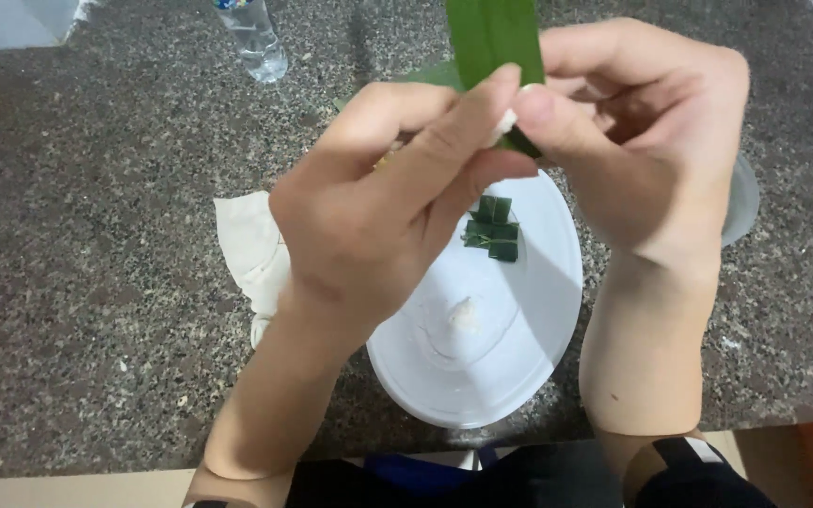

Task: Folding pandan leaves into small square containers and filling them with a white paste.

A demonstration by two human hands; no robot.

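Observation:
Both my hands are raised over a white oval plate (538,310) and pinch the same long green leaf strip (493,38), which runs up out of the top of the view. My left hand (378,207) grips its lower end with thumb and forefinger; my right hand (632,122) pinches it from the right. A bit of white filling (503,122) shows between the fingertips. On the plate lie a small folded green leaf parcel (493,229) and a white smear (463,313).
The plate rests on a speckled dark granite counter (96,282). A crumpled white paper napkin (251,249) lies left of the plate. A clear plastic bottle (254,38) stands at the back left. Another white dish rim (743,202) peeks out behind my right wrist.

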